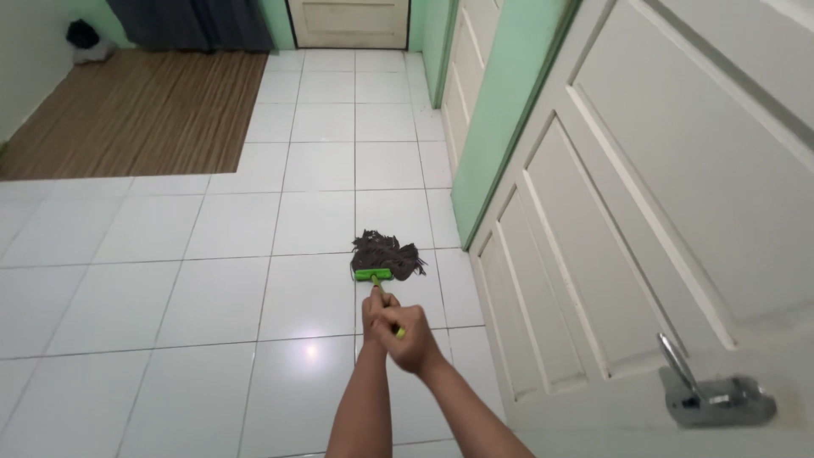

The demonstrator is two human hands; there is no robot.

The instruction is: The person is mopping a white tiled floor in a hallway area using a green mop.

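Observation:
A mop (386,257) with a dark brown string head and a bright green clamp rests on the white tiled floor (212,288), close to the open door. Its green handle runs back toward me. My left hand (374,311) grips the handle lower down, nearer the mop head. My right hand (409,337) is wrapped around the handle just behind it. Both forearms reach forward from the bottom of the view. Most of the handle is hidden by my hands.
An open white panelled door (644,220) with a metal lever handle (712,394) fills the right side. A green wall (500,110) stands behind it. A striped brown mat (136,110) lies far left, dark curtains (191,21) and another white door (348,21) beyond.

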